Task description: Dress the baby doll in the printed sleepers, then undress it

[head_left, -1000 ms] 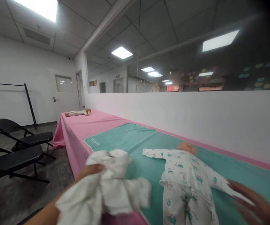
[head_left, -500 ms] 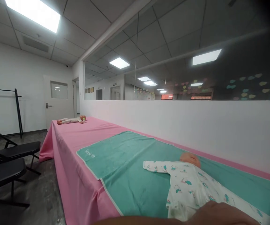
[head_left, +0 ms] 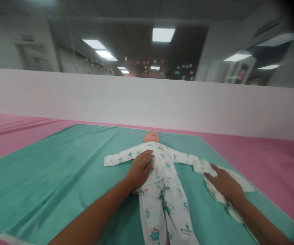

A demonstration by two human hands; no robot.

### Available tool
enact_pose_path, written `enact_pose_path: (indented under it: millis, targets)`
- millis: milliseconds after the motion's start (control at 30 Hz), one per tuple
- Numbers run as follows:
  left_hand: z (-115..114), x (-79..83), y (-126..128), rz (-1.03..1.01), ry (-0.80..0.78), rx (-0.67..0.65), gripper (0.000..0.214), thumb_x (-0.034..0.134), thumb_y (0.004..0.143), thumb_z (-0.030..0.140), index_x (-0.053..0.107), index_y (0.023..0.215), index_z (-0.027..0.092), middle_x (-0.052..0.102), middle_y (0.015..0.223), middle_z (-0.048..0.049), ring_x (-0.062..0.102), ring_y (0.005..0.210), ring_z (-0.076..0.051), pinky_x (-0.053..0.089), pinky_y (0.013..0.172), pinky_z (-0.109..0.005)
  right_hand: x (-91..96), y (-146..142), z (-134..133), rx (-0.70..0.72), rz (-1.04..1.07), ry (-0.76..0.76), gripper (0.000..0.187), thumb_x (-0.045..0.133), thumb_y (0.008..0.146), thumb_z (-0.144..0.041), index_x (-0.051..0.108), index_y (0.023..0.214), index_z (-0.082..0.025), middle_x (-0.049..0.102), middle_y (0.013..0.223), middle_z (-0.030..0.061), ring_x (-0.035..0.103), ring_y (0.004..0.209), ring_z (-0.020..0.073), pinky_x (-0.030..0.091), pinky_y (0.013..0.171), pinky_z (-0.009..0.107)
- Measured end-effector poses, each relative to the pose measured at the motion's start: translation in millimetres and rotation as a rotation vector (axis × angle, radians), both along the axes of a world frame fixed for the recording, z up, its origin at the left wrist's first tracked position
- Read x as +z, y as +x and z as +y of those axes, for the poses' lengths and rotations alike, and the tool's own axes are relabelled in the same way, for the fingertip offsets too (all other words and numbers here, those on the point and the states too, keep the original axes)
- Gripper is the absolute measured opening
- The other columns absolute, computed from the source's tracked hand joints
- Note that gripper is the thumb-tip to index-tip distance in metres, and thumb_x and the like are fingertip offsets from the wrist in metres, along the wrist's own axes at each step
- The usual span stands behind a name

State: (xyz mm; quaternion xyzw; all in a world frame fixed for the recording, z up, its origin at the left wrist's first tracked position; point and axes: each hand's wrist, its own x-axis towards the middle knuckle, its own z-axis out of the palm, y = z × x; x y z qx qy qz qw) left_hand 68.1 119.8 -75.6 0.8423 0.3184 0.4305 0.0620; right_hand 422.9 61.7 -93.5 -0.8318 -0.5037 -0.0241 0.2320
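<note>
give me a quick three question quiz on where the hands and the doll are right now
1. True or false: the left hand lies on the head of the doll.
2. What does the right hand rest on? A) a bottle B) a white cloth C) a chair
3. What is the doll lying on, and which way does it face?
Key: 1 false, the hand lies flat on the doll's chest. 2 B. 3 the teal mat, face up.
</note>
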Motion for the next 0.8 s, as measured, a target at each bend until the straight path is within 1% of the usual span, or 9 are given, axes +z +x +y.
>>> enact_pose_path:
  millis: [67,133,300,400,467,567,667,733,800]
  targets:
    - [2.1,-6.1,-1.9,-0.014,-0.024,-0.013,0.028,0.038,0.091,0.028,0.051,0.115,0.021,0.047,0.131,-0.0039,0.039,0.124,-0.017,0.031,0.107,-0.038,0.2,6.3,-7.1,-0.009,0.016,-0.057,0.059,0.043,0.080,-0.055,0.040,0.131,-0.025,0.047,0.131,0.0115,0.046,0.117,0.0304,0.038,0.093,0.047]
    - [4.4,-8.4,-1.1,-0.028,-0.048,0.003,0.029,0.036,0.091,0.030,0.050,0.116,0.021,0.045,0.133,-0.0037,0.038,0.124,-0.018,0.031,0.106,-0.039,1.9,5.0,-8.4,0.018,-0.007,-0.033,0.057,0.040,0.082,-0.051,0.037,0.132,-0.024,0.046,0.132,0.0093,0.042,0.121,0.0278,0.034,0.098,0.043]
    - [5.8,-6.1,1.0,0.000,-0.093,0.023,0.036,0.035,0.090,0.039,0.046,0.122,0.026,0.042,0.135,-0.0007,0.039,0.124,-0.021,0.035,0.103,-0.040,7.5,-0.8,-14.3,0.007,-0.040,0.051,0.051,0.039,0.083,-0.048,0.037,0.130,-0.027,0.051,0.123,0.0072,0.052,0.105,0.0242,0.042,0.083,0.036]
    - [3.9,-5.7,-2.4,0.009,-0.099,0.036,0.038,0.034,0.090,0.040,0.044,0.124,0.026,0.041,0.136,-0.0008,0.039,0.124,-0.021,0.037,0.102,-0.039,10.3,-6.9,-24.4,0.007,-0.209,0.171,0.046,0.045,0.081,-0.038,0.042,0.125,-0.024,0.048,0.124,0.0093,0.047,0.108,0.0252,0.042,0.084,0.037]
    - [6.4,-7.9,-4.0,0.003,-0.071,0.039,0.037,0.034,0.091,0.038,0.046,0.122,0.024,0.042,0.135,-0.0020,0.038,0.125,-0.021,0.035,0.104,-0.040,10.8,-12.2,-30.6,0.071,-0.351,0.271,0.044,0.045,0.081,-0.028,0.043,0.125,-0.022,0.044,0.128,0.0102,0.041,0.115,0.0257,0.037,0.092,0.039]
    - [12.9,-13.2,-4.4,-0.017,-0.055,0.057,0.038,0.033,0.091,0.035,0.048,0.122,0.019,0.043,0.135,-0.0040,0.036,0.126,-0.020,0.030,0.107,-0.042,10.0,-26.6,-36.7,0.303,-0.430,0.373,0.040,0.038,0.083,-0.016,0.047,0.121,-0.022,0.047,0.126,0.0083,0.041,0.117,0.0220,0.032,0.100,0.040]
    - [9.6,-15.2,-5.9,-0.059,-0.139,0.117,0.041,0.031,0.091,0.032,0.047,0.125,0.015,0.042,0.136,-0.0064,0.034,0.128,-0.019,0.027,0.108,-0.042,11.8,-57.0,-35.7,0.520,-0.302,0.424,0.029,0.037,0.086,-0.021,0.053,0.110,-0.023,0.055,0.114,0.0064,0.049,0.109,0.0192,0.039,0.094,0.035]
    - [2.1,-13.1,-7.3,-0.087,-0.191,0.131,0.041,0.034,0.090,0.031,0.049,0.125,0.014,0.042,0.136,-0.0067,0.035,0.128,-0.018,0.027,0.109,-0.039,17.2,-83.8,-26.7,0.595,-0.155,0.443,0.025,0.039,0.086,-0.029,0.054,0.105,-0.024,0.057,0.110,0.0058,0.054,0.102,0.0192,0.045,0.087,0.033]
    - [-4.2,-8.9,-8.3,-0.102,-0.210,0.124,0.041,0.036,0.089,0.030,0.049,0.125,0.016,0.042,0.136,-0.0055,0.035,0.127,-0.017,0.026,0.110,-0.037,26.8,-111.4,-7.5,0.589,0.013,0.389,0.025,0.042,0.085,-0.038,0.054,0.104,-0.028,0.059,0.105,0.0042,0.059,0.089,0.0180,0.050,0.068,0.028]
